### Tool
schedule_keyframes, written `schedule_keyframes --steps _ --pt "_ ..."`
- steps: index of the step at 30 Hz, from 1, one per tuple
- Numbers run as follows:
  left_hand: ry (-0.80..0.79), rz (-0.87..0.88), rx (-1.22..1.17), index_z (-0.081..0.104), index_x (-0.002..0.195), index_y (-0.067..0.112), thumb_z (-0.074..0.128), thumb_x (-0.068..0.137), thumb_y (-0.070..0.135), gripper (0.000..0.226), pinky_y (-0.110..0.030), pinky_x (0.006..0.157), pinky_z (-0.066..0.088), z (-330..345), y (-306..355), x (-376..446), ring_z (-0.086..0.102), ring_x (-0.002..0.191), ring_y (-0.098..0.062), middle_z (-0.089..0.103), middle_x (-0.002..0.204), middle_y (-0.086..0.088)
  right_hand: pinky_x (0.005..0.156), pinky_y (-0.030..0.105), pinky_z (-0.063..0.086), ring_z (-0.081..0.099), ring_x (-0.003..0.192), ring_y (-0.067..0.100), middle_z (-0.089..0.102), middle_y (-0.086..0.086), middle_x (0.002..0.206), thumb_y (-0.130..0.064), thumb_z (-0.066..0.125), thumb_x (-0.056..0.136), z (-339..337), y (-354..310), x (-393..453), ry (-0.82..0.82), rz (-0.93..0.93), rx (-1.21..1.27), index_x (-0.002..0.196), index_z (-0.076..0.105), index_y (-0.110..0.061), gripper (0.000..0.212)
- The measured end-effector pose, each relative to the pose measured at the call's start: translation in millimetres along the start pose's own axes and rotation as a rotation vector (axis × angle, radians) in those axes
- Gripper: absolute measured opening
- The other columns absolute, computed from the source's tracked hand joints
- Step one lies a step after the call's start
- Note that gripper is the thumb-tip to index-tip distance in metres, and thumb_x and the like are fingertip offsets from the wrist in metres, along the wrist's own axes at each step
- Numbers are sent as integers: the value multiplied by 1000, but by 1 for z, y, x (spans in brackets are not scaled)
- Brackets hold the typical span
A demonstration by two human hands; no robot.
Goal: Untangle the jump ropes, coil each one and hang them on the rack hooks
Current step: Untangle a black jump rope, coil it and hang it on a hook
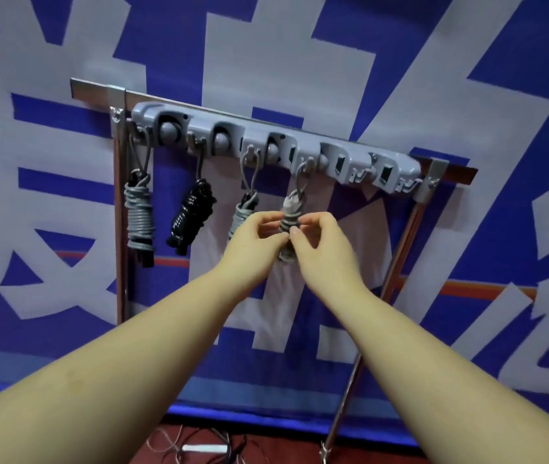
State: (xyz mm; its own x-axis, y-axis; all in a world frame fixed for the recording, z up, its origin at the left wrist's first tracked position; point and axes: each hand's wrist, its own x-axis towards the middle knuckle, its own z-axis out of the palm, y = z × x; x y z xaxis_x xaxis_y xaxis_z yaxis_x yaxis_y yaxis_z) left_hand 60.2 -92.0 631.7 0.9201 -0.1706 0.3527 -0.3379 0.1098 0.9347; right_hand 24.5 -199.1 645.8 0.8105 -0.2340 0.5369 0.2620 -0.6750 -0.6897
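On the gray rack (276, 142) four coiled jump ropes hang from hooks. From the left there is a gray rope (139, 216), a black rope (191, 216), another gray rope (243, 212) and a fourth gray rope (291, 222). Both hands are up at the fourth gray rope. The left hand (253, 242) pinches its coil from one side, and the right hand (320, 242) pinches it from the other side. Behind the rack is a blue banner (467, 95) with big white shapes. Down on the floor lie some loose cords (199, 445).
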Motion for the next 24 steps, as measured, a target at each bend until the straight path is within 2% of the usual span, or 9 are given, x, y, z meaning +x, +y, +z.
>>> schedule_keyframes --steps 2,7,8,11,14,15,17,20,24 --pt "-12 -38 65 55 119 16 56 90 7 31 -19 84 50 -4 -14 -20 58 107 -9 61 114 2 79 27 47 56 95 10 59 -5 107 -27 51 93 13 5 -24 -69 17 4 102 51 -25 9" --pt "42 -224 182 56 114 15 56 90 8 24 -4 64 45 -26 -91 -96 56 102 -9 60 113 2 72 23 42 57 84 10 60 -7 95 -23 53 92 66 49 -112 -208 222 89 96 50 -26 6" --pt "57 -258 210 57 114 15 56 90 7 25 -3 64 43 -32 -110 -113 54 103 -8 58 112 3 74 24 43 56 84 10 59 -6 93 -22 54 92 78 61 -133 -231 270 109 96 51 -25 6" --pt "80 -381 262 57 118 10 55 90 3 29 -7 78 38 -50 -166 -166 53 102 -7 58 114 2 77 24 44 55 83 12 58 -4 90 -18 55 91 115 99 -198 -294 395 146 98 54 -19 8" --pt "100 -519 230 57 115 10 53 91 1 26 1 66 39 -64 -217 -219 55 83 -3 59 102 5 76 26 45 58 81 16 57 -10 80 -13 55 90 145 134 -264 -327 536 167 93 53 -21 8" --pt "103 -565 224 57 112 12 54 91 1 24 1 65 40 -68 -233 -235 55 82 -2 59 99 7 76 26 45 59 81 16 57 -12 79 -13 55 90 152 145 -285 -341 586 164 91 53 -21 8" --pt "94 -660 240 57 106 17 55 91 4 20 -3 69 41 -76 -266 -263 56 87 -6 60 99 9 75 22 42 58 84 15 60 -9 83 -16 55 91 166 168 -317 -422 671 136 94 55 -19 4" --pt "77 -819 283 55 105 17 59 89 7 19 -17 78 40 -84 -307 -277 56 94 -12 63 107 -1 74 22 40 58 90 16 61 -4 94 -27 54 92 188 199 -329 -561 749 4 103 57 -15 16" --pt "80 -880 228 55 106 17 56 90 5 20 -23 84 41 -85 -356 -252 56 95 -15 61 108 -3 79 26 42 60 99 20 65 0 106 -31 54 91 224 238 -325 -631 807 -77 105 57 -16 21"
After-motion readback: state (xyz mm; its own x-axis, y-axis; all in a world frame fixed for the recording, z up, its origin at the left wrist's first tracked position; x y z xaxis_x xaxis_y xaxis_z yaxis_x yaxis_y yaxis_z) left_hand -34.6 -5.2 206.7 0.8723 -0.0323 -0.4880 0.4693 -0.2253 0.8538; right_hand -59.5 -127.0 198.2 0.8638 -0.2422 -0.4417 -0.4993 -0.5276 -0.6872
